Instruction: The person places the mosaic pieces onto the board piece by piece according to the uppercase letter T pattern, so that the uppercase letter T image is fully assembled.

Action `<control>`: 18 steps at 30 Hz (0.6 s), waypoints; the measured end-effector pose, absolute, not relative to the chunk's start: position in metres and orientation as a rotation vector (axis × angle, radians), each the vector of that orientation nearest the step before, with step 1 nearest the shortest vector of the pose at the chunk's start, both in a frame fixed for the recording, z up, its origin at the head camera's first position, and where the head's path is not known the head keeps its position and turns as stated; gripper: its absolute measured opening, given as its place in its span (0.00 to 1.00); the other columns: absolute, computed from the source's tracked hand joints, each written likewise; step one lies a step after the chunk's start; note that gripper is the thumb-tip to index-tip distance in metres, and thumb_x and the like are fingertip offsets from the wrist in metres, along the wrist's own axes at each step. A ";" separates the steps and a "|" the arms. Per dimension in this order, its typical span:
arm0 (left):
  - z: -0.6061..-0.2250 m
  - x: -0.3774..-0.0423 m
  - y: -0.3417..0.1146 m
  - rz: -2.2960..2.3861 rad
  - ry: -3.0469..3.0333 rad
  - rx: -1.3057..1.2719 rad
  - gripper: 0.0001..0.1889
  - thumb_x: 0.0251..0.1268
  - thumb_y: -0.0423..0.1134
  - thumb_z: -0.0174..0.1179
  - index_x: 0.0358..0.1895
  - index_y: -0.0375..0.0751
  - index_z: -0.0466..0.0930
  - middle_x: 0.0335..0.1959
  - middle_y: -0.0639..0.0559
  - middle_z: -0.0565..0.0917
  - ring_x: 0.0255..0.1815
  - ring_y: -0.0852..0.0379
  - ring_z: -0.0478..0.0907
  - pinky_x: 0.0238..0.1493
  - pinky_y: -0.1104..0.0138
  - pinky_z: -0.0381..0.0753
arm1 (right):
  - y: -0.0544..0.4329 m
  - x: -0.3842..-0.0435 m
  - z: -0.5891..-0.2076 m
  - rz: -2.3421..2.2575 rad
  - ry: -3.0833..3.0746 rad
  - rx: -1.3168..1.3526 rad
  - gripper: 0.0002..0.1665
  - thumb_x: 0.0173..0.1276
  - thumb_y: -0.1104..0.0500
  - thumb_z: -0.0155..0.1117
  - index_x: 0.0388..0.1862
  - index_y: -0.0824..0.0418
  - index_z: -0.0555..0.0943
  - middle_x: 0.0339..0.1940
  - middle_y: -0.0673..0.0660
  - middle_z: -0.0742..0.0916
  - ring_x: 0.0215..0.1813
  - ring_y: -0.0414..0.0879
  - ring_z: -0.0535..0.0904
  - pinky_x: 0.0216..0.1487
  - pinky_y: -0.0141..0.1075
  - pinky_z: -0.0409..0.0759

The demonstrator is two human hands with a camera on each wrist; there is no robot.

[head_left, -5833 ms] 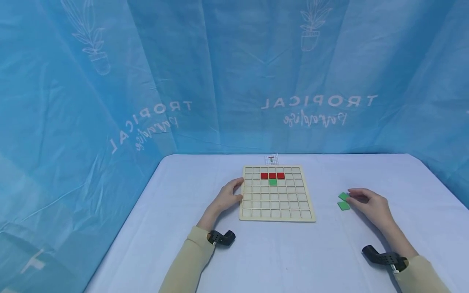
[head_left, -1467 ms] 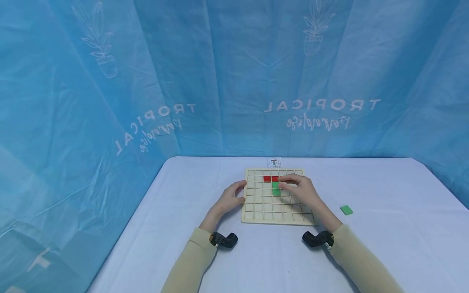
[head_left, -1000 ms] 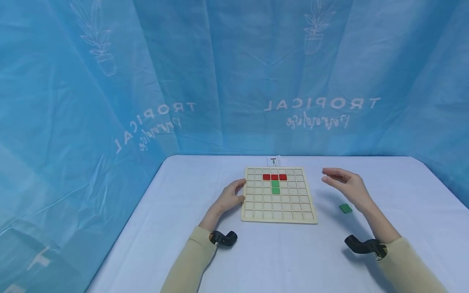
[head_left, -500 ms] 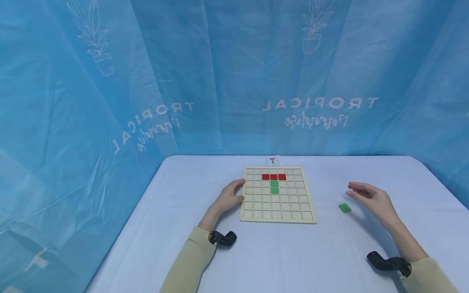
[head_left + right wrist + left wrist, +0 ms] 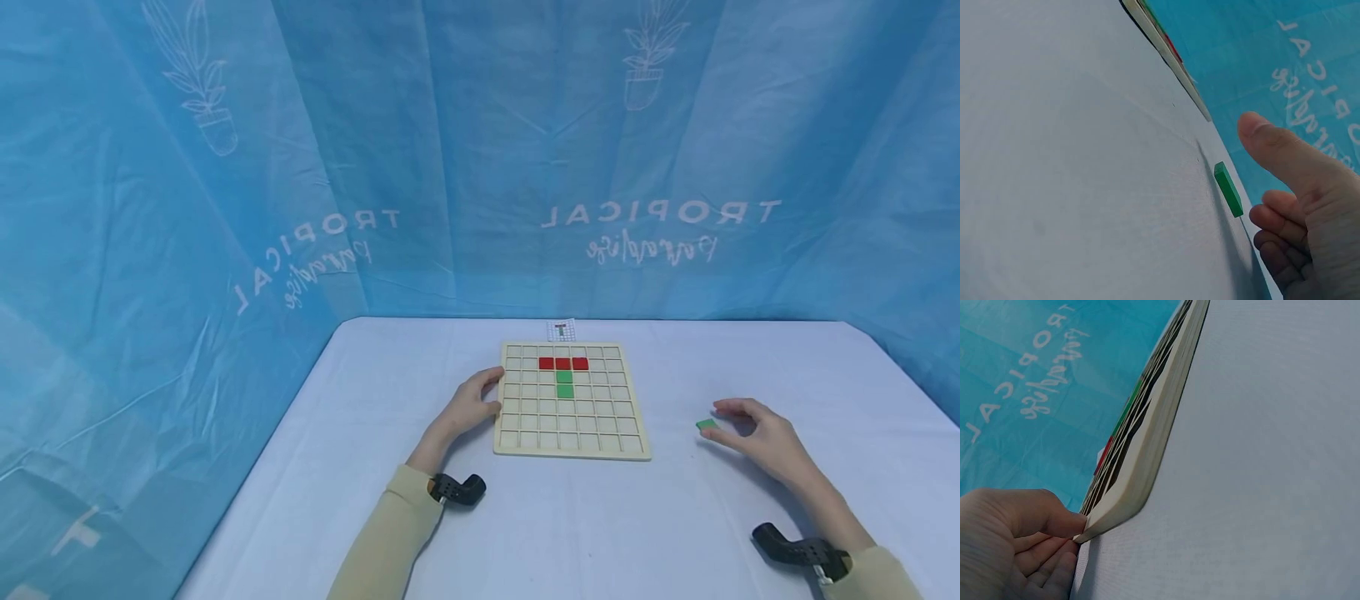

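A cream grid board (image 5: pixel 570 429) lies on the table, with three red tiles (image 5: pixel 563 364) in a row and two green tiles (image 5: pixel 564 384) below the middle one. My left hand (image 5: pixel 462 408) holds the board's left edge. In the left wrist view, the left thumb (image 5: pixel 1066 520) presses against the board's edge (image 5: pixel 1147 469), fingers bent beside it. Right of the board, my right hand (image 5: pixel 772 442) hovers around a loose green tile (image 5: pixel 706 424), thumb and fingers apart. The right wrist view shows a gap between the right thumb (image 5: pixel 1272 140) and that tile (image 5: pixel 1229 189).
A small printed pattern card (image 5: pixel 561 330) with a T shape lies just behind the board. White cloth (image 5: pixel 585 517) covers the table. Blue curtains (image 5: pixel 480 167) hang behind and on the left.
A second green tile has been put on the board. My right hand has gone from the board back to the right, then lowered to the last loose green tile. The left hand stays put.
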State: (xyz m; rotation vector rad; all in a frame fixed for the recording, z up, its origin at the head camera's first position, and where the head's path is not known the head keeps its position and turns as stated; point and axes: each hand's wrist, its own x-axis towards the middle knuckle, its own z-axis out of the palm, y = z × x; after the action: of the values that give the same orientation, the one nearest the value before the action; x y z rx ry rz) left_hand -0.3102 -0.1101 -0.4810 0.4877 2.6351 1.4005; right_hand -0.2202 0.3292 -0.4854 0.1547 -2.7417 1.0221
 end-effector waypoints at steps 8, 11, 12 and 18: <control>-0.482 -0.311 -0.109 1.402 2.641 0.481 0.33 0.57 0.25 0.56 0.70 0.33 0.59 0.69 0.42 0.64 0.69 0.50 0.60 0.68 0.65 0.61 | 0.331 -0.216 -0.491 0.942 -2.730 0.212 0.35 0.53 0.45 0.73 0.51 0.68 0.76 0.45 0.65 0.82 0.48 0.60 0.75 0.49 0.55 0.73; -0.481 -0.312 -0.109 1.401 2.640 0.474 0.34 0.57 0.24 0.56 0.70 0.33 0.59 0.69 0.42 0.64 0.69 0.50 0.60 0.68 0.66 0.61 | 0.331 -0.215 -0.493 0.921 -2.701 0.243 0.30 0.54 0.48 0.73 0.48 0.66 0.77 0.43 0.62 0.83 0.47 0.58 0.76 0.48 0.53 0.73; -0.481 -0.312 -0.109 1.400 2.640 0.471 0.34 0.57 0.24 0.56 0.69 0.33 0.59 0.69 0.42 0.64 0.69 0.50 0.60 0.68 0.66 0.61 | 0.331 -0.215 -0.494 0.912 -2.691 0.255 0.29 0.54 0.49 0.73 0.48 0.66 0.78 0.43 0.62 0.84 0.46 0.58 0.76 0.47 0.53 0.74; -0.482 -0.311 -0.109 1.388 2.646 0.459 0.34 0.57 0.25 0.56 0.69 0.33 0.60 0.69 0.42 0.64 0.69 0.50 0.60 0.68 0.66 0.61 | 0.329 -0.217 -0.497 0.870 -2.647 0.294 0.24 0.55 0.53 0.73 0.46 0.65 0.79 0.41 0.60 0.84 0.45 0.56 0.76 0.47 0.51 0.75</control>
State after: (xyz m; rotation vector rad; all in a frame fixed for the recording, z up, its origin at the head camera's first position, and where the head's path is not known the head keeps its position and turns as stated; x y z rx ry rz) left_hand -0.3110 -0.1093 -0.4817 0.4590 2.6462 1.3881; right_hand -0.2168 0.3295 -0.4965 0.2936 -2.6473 0.8695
